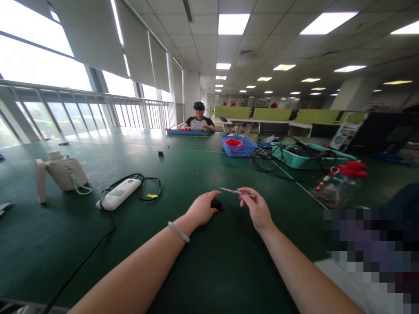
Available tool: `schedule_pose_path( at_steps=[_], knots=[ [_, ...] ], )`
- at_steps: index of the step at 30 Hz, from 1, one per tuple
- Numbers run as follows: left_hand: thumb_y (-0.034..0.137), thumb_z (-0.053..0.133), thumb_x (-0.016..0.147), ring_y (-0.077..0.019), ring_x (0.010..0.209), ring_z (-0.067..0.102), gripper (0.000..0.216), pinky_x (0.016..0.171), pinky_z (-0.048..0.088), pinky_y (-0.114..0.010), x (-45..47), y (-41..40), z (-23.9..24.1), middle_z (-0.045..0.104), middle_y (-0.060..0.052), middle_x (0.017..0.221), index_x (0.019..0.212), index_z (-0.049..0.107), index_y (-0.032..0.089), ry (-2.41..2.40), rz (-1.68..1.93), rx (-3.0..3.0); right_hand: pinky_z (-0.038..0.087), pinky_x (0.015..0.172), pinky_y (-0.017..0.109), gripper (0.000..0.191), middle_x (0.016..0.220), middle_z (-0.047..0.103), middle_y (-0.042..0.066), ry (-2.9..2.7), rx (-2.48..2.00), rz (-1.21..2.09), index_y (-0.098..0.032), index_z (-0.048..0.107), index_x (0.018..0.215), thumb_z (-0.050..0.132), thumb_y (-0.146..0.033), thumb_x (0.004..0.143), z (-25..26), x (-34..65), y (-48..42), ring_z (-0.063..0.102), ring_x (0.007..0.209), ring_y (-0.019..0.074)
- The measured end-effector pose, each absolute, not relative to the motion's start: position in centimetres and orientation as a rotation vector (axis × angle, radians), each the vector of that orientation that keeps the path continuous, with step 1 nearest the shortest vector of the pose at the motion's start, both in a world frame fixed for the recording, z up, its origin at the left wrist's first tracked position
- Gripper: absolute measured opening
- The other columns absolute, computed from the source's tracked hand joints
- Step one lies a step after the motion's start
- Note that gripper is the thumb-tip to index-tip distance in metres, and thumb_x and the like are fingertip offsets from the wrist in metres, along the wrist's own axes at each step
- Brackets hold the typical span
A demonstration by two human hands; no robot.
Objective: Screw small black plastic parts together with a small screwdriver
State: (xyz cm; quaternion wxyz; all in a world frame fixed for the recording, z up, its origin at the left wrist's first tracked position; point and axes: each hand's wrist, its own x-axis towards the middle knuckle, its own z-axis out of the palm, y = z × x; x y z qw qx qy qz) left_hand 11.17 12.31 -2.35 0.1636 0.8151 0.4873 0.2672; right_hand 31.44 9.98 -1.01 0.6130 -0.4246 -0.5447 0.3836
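Note:
My left hand (200,208) is closed around a small black object (217,205), low over the green table (196,266); its exact kind I cannot make out. A pale bangle (178,232) circles that wrist. To the right, my right hand (257,209) pinches slim silver tweezers (234,191) between thumb and fingers. Their fine tip points left, just above and beyond the black object, and seems apart from it.
A white power strip (119,194) with a black cord lies left, near a beige device (65,172). Blue (240,150) and green (291,157) baskets, tangled cables (262,159) and a red-lidded jar (342,187) stand right. A person (199,122) sits opposite; a blurred person (379,244) is at right.

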Motion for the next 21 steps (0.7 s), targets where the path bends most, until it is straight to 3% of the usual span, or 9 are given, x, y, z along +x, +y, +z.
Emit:
schedule_pose_path(
  at_steps=[7, 21],
  knots=[
    [0.014, 0.077, 0.07, -0.0212, 0.104, 0.065, 0.061, 0.095, 0.048, -0.032, 10.5, 13.4, -3.3, 0.072, -0.004, 0.109, 0.127, 0.054, 0.022, 1.297, 0.835, 2.076, 0.037, 0.058, 0.031, 0.044, 0.063, 0.053, 0.002, -1.544, -0.992, 0.593, -0.022, 0.061, 0.065, 0.058, -0.062, 0.084, 0.2, 31.2, 8.4, 0.048, 0.06, 0.0172],
    [0.033, 0.076, 0.072, -0.0261, 0.109, 0.059, 0.045, 0.096, 0.046, -0.036, 10.8, 13.6, -3.3, 0.072, -0.005, 0.108, 0.115, 0.067, 0.023, 1.485, 0.804, 2.26, 0.04, 0.076, 0.036, 0.033, 0.062, 0.058, 0.001, -1.935, -0.875, 0.159, -0.022, 0.059, 0.064, 0.054, -0.038, 0.093, 0.2, 30.2, 8.0, 0.054, 0.066, 0.0182]
  ],
)
